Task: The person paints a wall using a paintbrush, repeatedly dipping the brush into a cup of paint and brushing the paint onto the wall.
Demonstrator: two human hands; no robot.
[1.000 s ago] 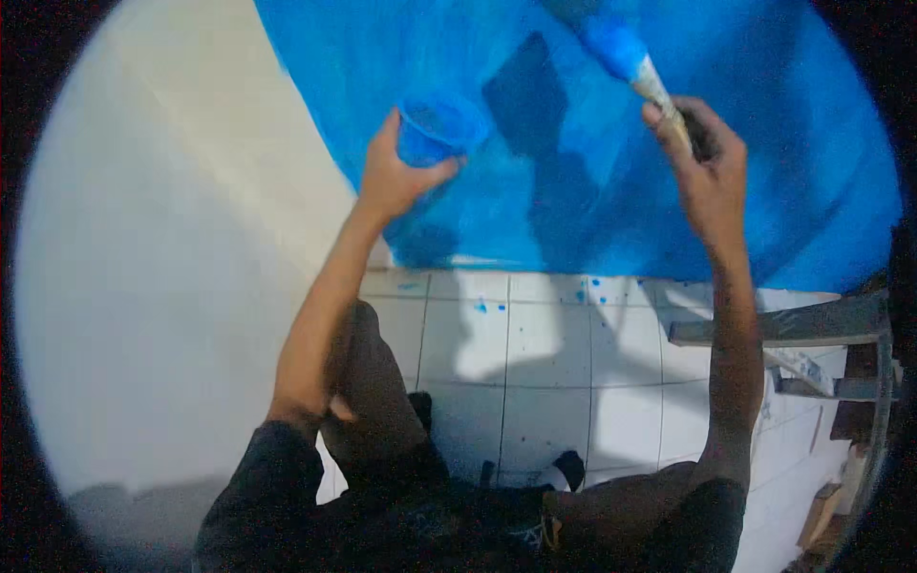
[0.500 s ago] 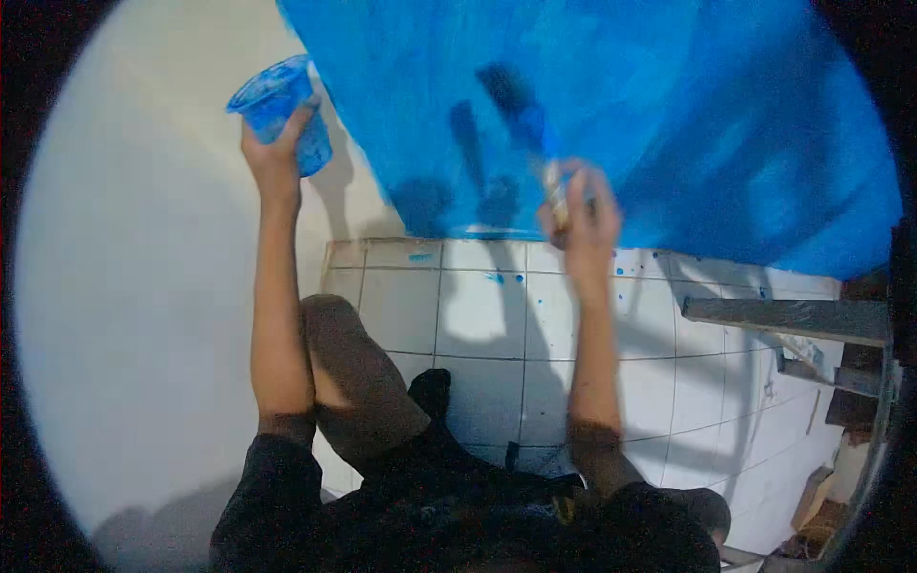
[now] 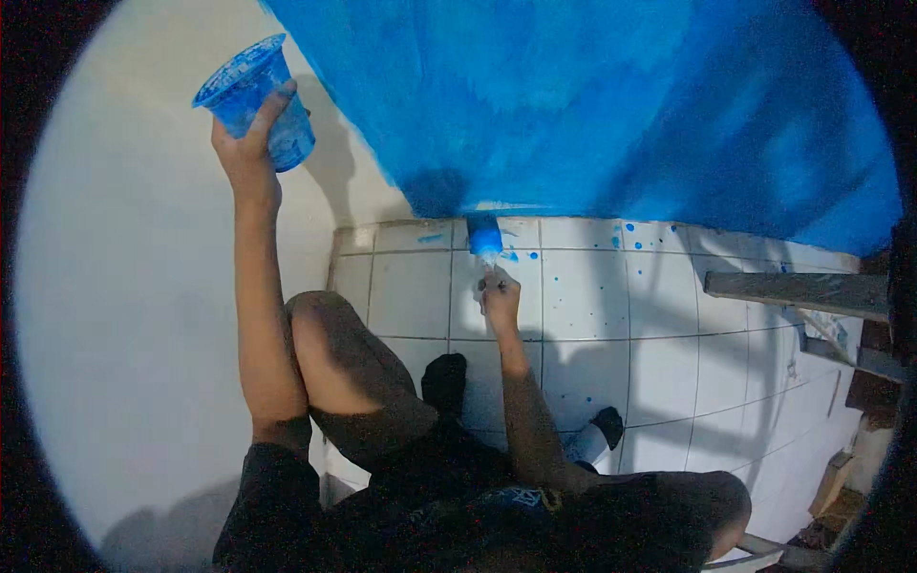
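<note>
My left hand (image 3: 252,138) is wrapped around a paint-smeared plastic tub (image 3: 288,143), held up and tilted beside the cream wall. Its inside is streaked with blue and white; how much paint it holds I cannot tell. My right hand (image 3: 500,293) grips the handle of a paintbrush (image 3: 485,237) low down near the floor. The brush's dark bristle end points at the bottom edge of the blue wall (image 3: 535,115), by a small pale strip (image 3: 506,205) where blue is thin.
White floor tiles (image 3: 592,296) carry blue drips and smears near the wall. A cream wall (image 3: 124,286) rises at my left. On the right, a grey wooden bar (image 3: 798,293) juts in above the floor. My foot in a dark sock (image 3: 444,384) rests on the tiles.
My right hand has brought the brush down and left from the blue wall to its lower edge. The tub in my left hand has moved slightly up and left.
</note>
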